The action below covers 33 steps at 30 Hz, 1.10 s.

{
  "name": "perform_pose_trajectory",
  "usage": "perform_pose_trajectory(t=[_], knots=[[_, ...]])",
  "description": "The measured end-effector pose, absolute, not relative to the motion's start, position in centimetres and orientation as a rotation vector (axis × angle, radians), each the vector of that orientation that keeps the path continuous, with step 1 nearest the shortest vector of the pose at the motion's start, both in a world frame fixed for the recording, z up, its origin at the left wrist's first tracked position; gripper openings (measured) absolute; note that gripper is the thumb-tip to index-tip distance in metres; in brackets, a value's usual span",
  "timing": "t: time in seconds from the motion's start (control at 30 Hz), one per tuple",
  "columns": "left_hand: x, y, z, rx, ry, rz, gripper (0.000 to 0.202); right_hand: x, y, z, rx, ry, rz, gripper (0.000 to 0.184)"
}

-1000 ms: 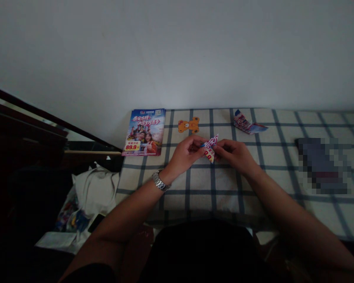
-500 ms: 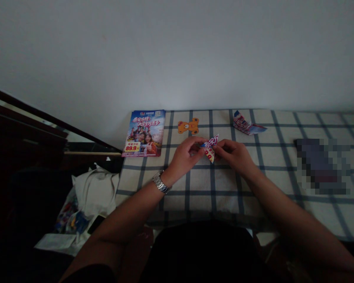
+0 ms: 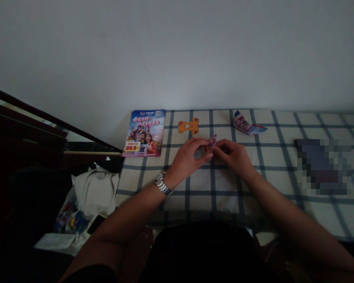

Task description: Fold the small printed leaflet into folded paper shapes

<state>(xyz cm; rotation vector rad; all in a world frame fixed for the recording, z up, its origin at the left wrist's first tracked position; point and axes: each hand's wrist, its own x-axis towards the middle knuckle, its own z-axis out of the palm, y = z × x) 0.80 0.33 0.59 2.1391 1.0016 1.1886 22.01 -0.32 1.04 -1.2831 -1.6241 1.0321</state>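
Observation:
A small folded piece of printed paper (image 3: 210, 143), red, white and blue, is pinched between both of my hands above the checked tablecloth (image 3: 224, 184). My left hand (image 3: 188, 159), with a metal watch on its wrist, grips the paper from the left with bent fingers. My right hand (image 3: 234, 157) closes on it from the right. Most of the paper is hidden by my fingers; only its top corner shows.
A colourful flyer (image 3: 144, 133) lies at the table's far left corner. An orange bear-shaped cutout (image 3: 188, 126) sits behind my hands. Another folded printed paper (image 3: 247, 124) rests at the back. A blurred dark object (image 3: 323, 165) lies to the right. Bags sit on the floor at left (image 3: 88, 196).
My hands have closed in over the folded paper, pressing it smaller. Its lower point, which hung below my fingers before, is now covered.

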Motion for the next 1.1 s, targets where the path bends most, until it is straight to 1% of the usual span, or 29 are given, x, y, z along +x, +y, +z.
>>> perform_pose_trajectory(t=[0.07, 0.2, 0.33, 0.5, 0.67, 1.1], knots=[[0.87, 0.34, 0.34, 2.071, 0.989, 1.169, 0.035, 21.99, -0.35, 0.96, -1.265, -1.643, 1.032, 0.033], [1.05, 0.41, -0.11, 1.889, 0.942, 1.136, 0.033, 21.96, -0.36, 0.78, -1.243, -1.637, 1.089, 0.033], [1.10, 0.44, -0.22, 1.722, 0.876, 1.143, 0.030, 21.95, -0.37, 0.76, -1.201, -1.568, 1.203, 0.034], [0.96, 0.38, 0.06, 1.552, 0.787, 1.102, 0.035, 21.83, -0.38, 1.03, -1.152, -1.464, 1.334, 0.036], [0.93, 0.44, 0.06, 1.508, 0.746, 1.086, 0.040, 21.76, -0.46, 1.29, -1.157, -1.444, 1.371, 0.041], [0.80, 0.63, -0.21, 1.559, 0.724, 1.079, 0.041, 21.97, -0.32, 0.88, -1.104, -1.436, 1.393, 0.038]])
